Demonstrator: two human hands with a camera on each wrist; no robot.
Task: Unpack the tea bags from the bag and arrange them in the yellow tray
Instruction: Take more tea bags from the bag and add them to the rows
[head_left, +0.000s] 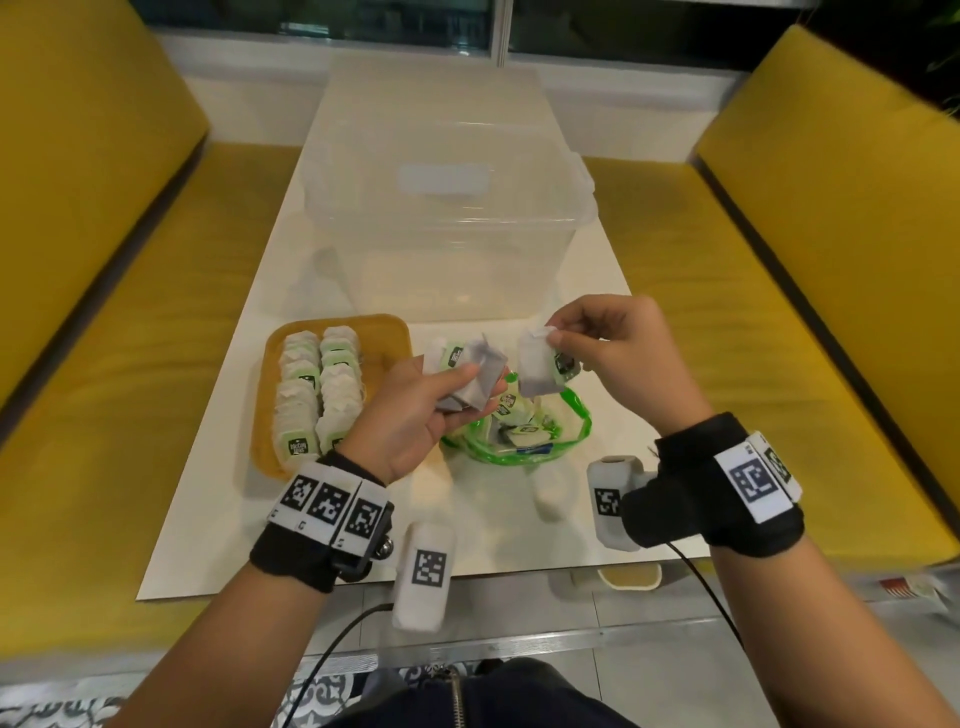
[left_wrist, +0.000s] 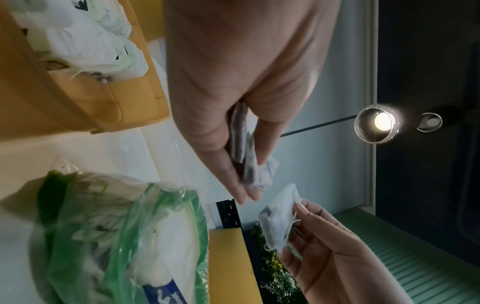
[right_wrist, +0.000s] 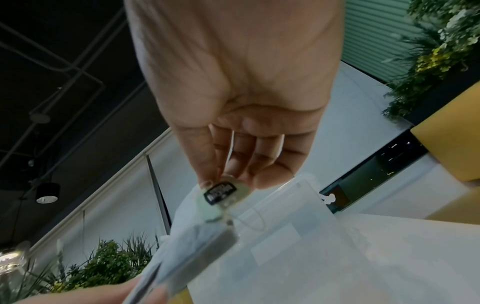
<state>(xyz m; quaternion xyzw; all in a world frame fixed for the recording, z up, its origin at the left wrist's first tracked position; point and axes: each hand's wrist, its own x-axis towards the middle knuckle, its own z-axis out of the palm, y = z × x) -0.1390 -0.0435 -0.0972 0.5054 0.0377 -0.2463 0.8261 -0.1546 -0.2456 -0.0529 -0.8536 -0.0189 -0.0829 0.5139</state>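
above the white table (head_left: 218, 499), my left hand (head_left: 415, 415) grips a small bunch of tea bags (head_left: 475, 376) while my right hand (head_left: 618, 353) pinches a single tea bag (head_left: 535, 371) over the open green-edged bag (head_left: 519, 439); two rows fill the yellow tray (head_left: 262, 415) at left.

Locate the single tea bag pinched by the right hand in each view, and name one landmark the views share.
Head: the tea bag hangs right of centre, above the green bag.
Left wrist: lower right, at the right hand's fingertips.
Right wrist: lower centre, under the fingers.
Shared landmark: the clear plastic box; the left wrist view lacks it.
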